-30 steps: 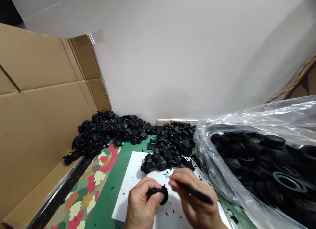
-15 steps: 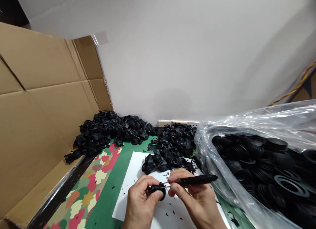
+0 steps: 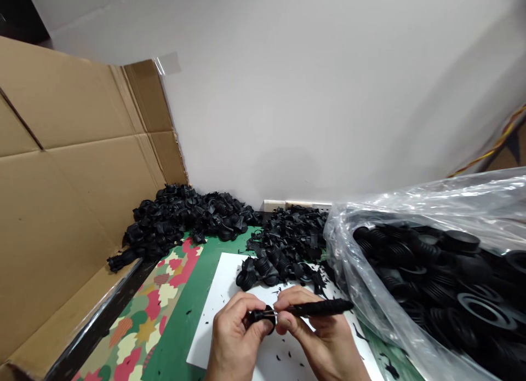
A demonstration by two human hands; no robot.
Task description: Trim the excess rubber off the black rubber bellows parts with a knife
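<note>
Above the white sheet (image 3: 207, 329), the left hand (image 3: 237, 335) is pinching a black round-rimmed piece (image 3: 257, 315) in a closed grip — and the right hand (image 3: 315, 330), also closed, is gripping a black-handled tool (image 3: 322, 307), its metal end (image 3: 269, 313) meeting the piece.

A: What setting surrounds you?

B: Most likely a small workshop: before you, heaps of black ribbed parts (image 3: 219, 208) and scattered scraps (image 3: 390, 368) on a green work surface (image 3: 176, 315).

A: Further indications?

B: The slim tool (image 3: 322, 308) in your grasp, the clear bag (image 3: 344, 269) of similar parts and creased cardboard (image 3: 86, 184) (upright, at your left) beside a plain wall (image 3: 296, 96).
</note>
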